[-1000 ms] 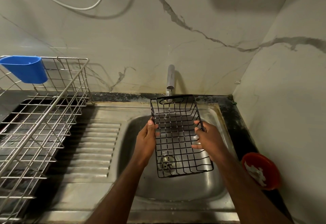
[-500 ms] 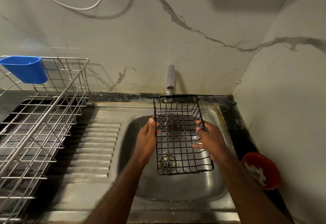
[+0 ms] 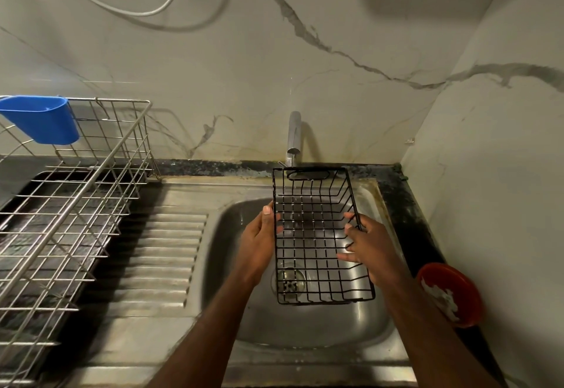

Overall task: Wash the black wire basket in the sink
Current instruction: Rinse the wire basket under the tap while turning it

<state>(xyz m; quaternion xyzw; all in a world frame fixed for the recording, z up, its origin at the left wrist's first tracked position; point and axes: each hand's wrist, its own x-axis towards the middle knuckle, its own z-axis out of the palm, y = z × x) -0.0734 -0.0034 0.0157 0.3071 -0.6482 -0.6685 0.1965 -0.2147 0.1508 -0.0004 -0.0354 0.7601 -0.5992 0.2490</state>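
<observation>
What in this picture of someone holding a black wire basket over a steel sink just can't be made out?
- Water from the chrome tap: too faint in the head view to tell whether it runs.
- White bits in the red round dish: too blurred to identify.
- Silver wire dish rack: cut off by the left edge.
- Left hand fingers: hidden behind the black wire basket.
- Right hand palm: turned away from the camera.

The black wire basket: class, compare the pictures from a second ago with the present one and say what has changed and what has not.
The black wire basket has turned slightly, so its sides run straighter away from the person, far end under the tap. The left hand and right hand keep their grip on its long sides. It stays above the sink. The dish rack, blue cup and red bowl have not moved.
</observation>
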